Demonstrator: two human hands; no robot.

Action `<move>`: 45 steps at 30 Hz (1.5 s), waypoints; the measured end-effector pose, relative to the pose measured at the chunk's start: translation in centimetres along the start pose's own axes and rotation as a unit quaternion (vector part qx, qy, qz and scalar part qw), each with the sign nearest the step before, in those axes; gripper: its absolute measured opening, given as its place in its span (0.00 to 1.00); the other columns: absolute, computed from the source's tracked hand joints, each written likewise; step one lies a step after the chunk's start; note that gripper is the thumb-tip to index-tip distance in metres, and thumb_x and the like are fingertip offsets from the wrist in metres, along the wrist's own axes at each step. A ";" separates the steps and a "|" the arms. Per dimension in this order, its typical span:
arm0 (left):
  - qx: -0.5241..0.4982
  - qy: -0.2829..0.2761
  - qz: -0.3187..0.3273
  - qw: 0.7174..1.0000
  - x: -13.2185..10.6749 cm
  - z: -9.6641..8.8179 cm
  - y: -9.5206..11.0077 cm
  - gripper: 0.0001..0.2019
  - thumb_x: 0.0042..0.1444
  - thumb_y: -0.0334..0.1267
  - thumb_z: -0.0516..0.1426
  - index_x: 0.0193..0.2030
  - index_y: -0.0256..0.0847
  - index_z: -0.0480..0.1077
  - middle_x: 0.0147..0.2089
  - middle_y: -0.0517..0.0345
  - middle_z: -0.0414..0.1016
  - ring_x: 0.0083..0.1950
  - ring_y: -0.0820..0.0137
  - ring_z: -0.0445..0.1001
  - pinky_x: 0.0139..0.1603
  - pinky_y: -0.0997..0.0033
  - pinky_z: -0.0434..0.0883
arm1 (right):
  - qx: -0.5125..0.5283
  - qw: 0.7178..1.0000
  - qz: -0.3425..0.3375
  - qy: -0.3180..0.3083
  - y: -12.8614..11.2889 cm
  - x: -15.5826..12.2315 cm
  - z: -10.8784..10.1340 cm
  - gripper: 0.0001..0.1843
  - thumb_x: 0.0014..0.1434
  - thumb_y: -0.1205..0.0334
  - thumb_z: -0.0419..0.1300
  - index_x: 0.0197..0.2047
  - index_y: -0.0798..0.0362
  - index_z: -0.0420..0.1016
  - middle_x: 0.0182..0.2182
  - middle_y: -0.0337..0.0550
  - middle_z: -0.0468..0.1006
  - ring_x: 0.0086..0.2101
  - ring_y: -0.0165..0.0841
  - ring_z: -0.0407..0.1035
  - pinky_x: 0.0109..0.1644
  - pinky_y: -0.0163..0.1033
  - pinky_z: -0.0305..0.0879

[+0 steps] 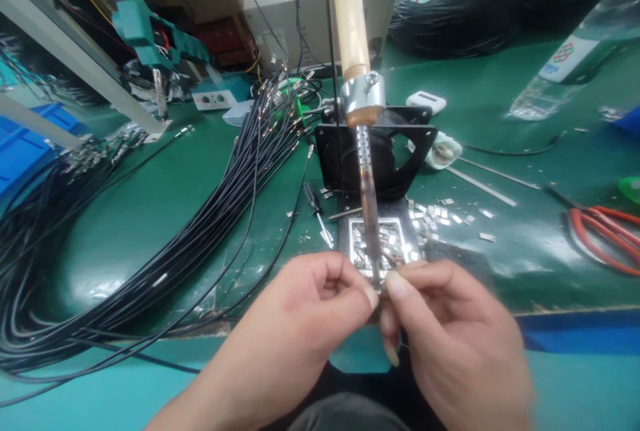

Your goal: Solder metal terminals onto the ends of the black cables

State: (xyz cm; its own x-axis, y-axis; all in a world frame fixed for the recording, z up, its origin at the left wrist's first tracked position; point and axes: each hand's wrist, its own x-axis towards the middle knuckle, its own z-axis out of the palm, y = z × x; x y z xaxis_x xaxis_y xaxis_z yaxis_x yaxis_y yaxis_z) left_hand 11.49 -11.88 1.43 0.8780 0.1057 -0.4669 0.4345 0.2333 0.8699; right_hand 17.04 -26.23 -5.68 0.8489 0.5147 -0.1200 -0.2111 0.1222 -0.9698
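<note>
My left hand [305,311] and my right hand [450,331] meet at the near edge of the bench, both pinched thumb to forefinger on something small at the tip of a soldering iron [369,218]. The iron has a wooden handle [351,18], is clamped upright in a metal collar [363,92] and points down at my fingertips. What sits between my fingers is too small to make out. Just behind them lies a small metal tray [376,239] of silvery bits. A thick bundle of black wires [210,218] runs across the green mat to the left.
A black fan frame [380,154] stands behind the iron. A small screwdriver [316,208] lies left of the tray, loose metal bits [440,214] to its right. Red-handled cutters [605,231] lie at the right, a plastic bottle [575,58] behind them, blue bins [25,144] at the left.
</note>
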 end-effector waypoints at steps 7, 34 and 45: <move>0.000 0.002 -0.003 1.000 0.2 0.0 -0.1 0.07 0.61 0.32 0.59 0.30 0.37 0.70 0.26 0.66 0.65 0.27 0.77 0.51 0.36 0.76 0.62 | -0.005 1.000 -0.015 -0.004 0.1 -0.2 -0.1 0.22 0.69 0.50 0.63 0.37 0.63 0.64 0.23 0.40 0.70 0.21 0.22 0.70 0.23 0.24 0.71; 0.004 -0.005 0.016 1.000 0.1 -0.1 -0.3 0.11 0.65 0.35 0.60 0.30 0.37 0.71 0.26 0.66 0.64 0.27 0.78 0.50 0.33 0.79 0.61 | 0.013 0.998 -0.042 0.035 -0.9 0.2 0.6 0.19 0.65 0.55 0.64 0.33 0.63 0.66 0.20 0.40 0.70 0.18 0.25 0.68 0.19 0.25 0.68; -0.003 0.014 -0.003 1.000 0.1 0.1 -0.3 0.11 0.62 0.39 0.63 0.31 0.37 0.70 0.25 0.68 0.61 0.26 0.78 0.48 0.35 0.79 0.62 | -0.011 1.000 -0.014 0.020 -0.2 -0.1 0.1 0.21 0.67 0.52 0.64 0.36 0.64 0.65 0.22 0.40 0.71 0.20 0.23 0.70 0.23 0.24 0.71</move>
State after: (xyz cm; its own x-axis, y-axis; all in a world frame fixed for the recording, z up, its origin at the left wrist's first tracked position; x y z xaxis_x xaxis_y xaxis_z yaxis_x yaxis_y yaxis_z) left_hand 11.43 -12.08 1.14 0.8691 0.1317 -0.4768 0.4386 0.2407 0.8659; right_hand 16.93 -26.27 -5.41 0.8731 0.4773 -0.0996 -0.1758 0.1175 -0.9774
